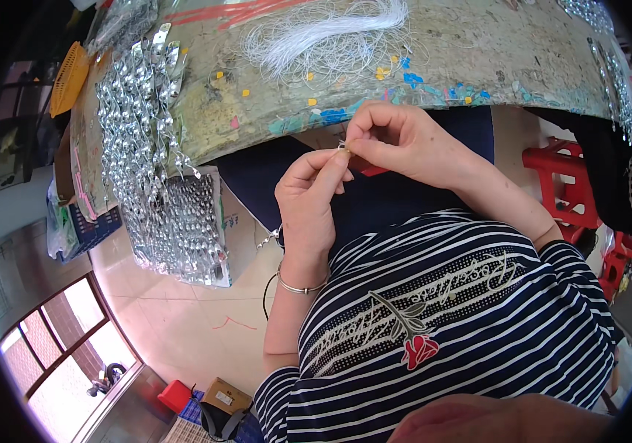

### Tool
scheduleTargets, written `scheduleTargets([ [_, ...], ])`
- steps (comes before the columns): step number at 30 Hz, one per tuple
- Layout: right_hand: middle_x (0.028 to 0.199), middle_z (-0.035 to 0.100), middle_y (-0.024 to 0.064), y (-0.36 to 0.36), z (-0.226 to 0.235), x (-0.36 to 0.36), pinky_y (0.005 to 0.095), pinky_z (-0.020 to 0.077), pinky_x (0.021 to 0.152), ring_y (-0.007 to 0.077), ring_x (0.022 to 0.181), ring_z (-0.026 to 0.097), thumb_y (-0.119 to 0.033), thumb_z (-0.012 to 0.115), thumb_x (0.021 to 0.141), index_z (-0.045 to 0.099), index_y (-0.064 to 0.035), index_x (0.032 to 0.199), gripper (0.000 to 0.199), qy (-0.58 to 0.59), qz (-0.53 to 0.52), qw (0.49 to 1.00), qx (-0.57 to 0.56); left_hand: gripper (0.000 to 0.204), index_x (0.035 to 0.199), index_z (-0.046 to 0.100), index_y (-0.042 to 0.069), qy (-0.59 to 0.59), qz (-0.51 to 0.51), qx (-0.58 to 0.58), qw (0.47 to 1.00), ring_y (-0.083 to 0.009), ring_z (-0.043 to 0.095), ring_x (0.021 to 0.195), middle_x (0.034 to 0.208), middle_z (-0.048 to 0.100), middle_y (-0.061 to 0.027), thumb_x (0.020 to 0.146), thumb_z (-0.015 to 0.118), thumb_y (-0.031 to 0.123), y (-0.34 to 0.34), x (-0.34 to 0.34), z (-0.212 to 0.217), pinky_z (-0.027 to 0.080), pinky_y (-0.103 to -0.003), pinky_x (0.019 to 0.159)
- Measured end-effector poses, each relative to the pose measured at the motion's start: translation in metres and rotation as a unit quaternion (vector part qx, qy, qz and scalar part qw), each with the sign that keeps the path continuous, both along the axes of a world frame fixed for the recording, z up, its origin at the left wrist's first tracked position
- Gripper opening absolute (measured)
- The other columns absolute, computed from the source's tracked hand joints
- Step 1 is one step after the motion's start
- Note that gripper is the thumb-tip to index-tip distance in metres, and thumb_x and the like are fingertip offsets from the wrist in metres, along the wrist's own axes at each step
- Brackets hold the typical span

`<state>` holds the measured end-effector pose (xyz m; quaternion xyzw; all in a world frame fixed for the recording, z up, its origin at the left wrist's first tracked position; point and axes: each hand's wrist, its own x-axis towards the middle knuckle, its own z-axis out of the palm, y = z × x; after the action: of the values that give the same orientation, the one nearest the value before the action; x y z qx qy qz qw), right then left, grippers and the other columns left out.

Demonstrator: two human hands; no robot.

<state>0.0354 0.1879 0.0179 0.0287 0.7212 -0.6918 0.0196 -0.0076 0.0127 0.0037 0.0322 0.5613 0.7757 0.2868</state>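
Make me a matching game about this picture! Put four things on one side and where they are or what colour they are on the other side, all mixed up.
Things:
1. bundle of white threads
2. small metal piece
3. orange basket
4. stool

Places or colours:
A. red, on the floor at the right
B. pinched between the fingertips of the left hand and right hand
C. lying on the table, at the top
D. at the table's far left edge

Pairs: 1-C, 2-B, 3-D, 4-A
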Motion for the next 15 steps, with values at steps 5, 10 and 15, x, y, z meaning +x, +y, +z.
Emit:
scheduleTargets([
  [5, 0.091, 0.054, -0.0008, 0.0017, 0.0011, 0.0024, 0.02, 0.0473, 0.072, 0.0044, 0.083, 0.055, -0.008, 0.059, 0.092, 0.058, -0.0027, 0.089, 0.007, -0.108, 0.008, 0.99, -0.09, 0.009, 0.094, 0.069, 0.0, 0.04, -0.002, -0.03, 0.999, -0.0043, 0.053, 0.068, 0.078, 0.064, -0.0018, 0.087, 0.066, 0.005, -0.0001, 0.0028, 0.0013, 0.04, -0.017, 0.06],
  [10, 0.091, 0.054, -0.0007, 0.0036, 0.0037, 0.0028, 0.0208, 0.049, 0.074, 0.0054, 0.082, 0.057, -0.009, 0.059, 0.093, 0.058, -0.0022, 0.09, 0.008, -0.053, 0.044, 0.998, -0.01, 0.008, 0.093, 0.068, -0.001, 0.078, -0.005, -0.051, 0.996, -0.0034, 0.054, 0.07, 0.079, 0.064, -0.0005, 0.087, 0.066, 0.004, -0.0001, 0.0043, 0.0037, 0.042, -0.017, 0.064],
  [15, 0.091, 0.055, -0.0005, 0.0037, 0.0026, 0.003, 0.0213, 0.0494, 0.074, 0.0066, 0.08, 0.057, -0.011, 0.058, 0.094, 0.058, -0.0016, 0.09, 0.01, -0.081, 0.025, 0.996, -0.035, 0.009, 0.093, 0.069, -0.001, 0.085, -0.014, -0.079, 0.993, -0.0035, 0.054, 0.07, 0.079, 0.064, 0.0004, 0.086, 0.067, 0.004, 0.0007, 0.0038, 0.0063, 0.042, -0.017, 0.064],
])
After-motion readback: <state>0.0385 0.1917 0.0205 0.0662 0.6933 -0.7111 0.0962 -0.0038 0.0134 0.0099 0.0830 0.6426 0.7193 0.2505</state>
